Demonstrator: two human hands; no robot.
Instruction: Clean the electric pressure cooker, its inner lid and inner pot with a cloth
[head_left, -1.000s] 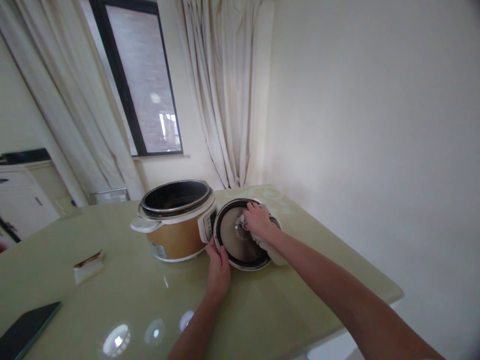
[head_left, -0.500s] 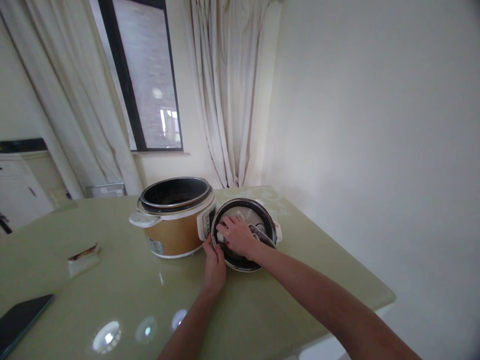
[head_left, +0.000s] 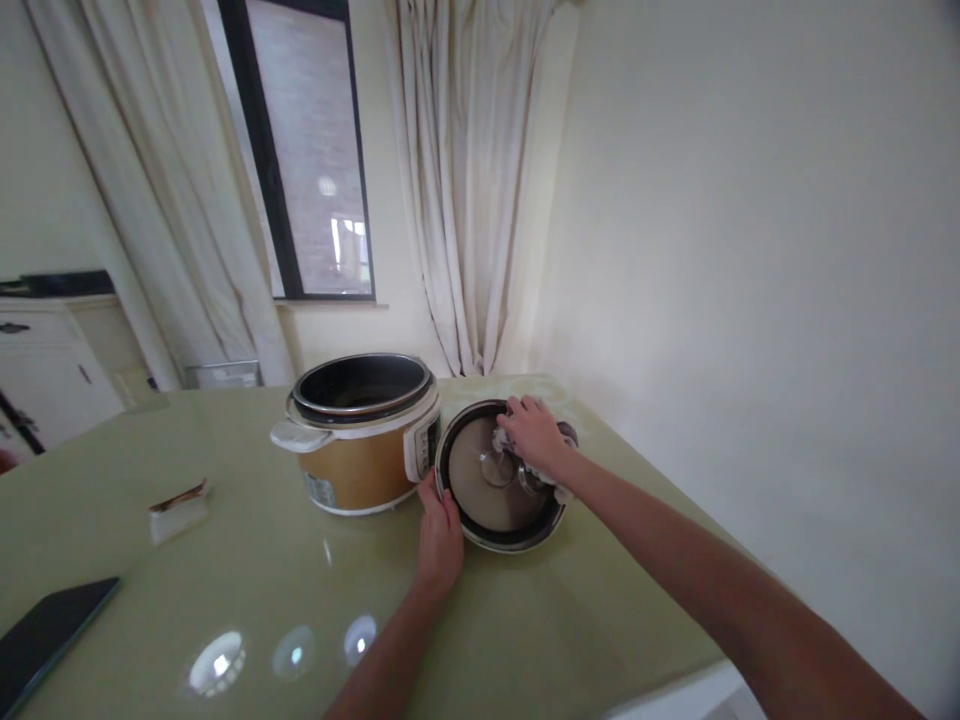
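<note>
A round pressure cooker lid [head_left: 471, 470] is tilted on the table, its metal inner face with a dark rim turned toward me. My left hand [head_left: 441, 530] grips the lid's lower left edge, thumb on the near side. Bunched under the fingers of my right hand [head_left: 534, 435] is a crumpled cloth [head_left: 561, 494], pressed against the upper right of the inner face. Just left of the lid stands the electric pressure cooker [head_left: 360, 470], gold and white, uncovered, with a dark inner pot [head_left: 364, 385] in it.
The glossy green table [head_left: 247, 560] reflects ceiling lights. A dark flat tablet-like object [head_left: 52, 640] lies at the near left, and a small packet [head_left: 178, 508] farther in. A white wall [head_left: 750, 250] borders the right side; curtains [head_left: 472, 200] and a window stand behind.
My right hand has moved with the cloth from the left part of the lid's inner face to its upper right. My left hand still holds the edge. The view has shifted slightly.
</note>
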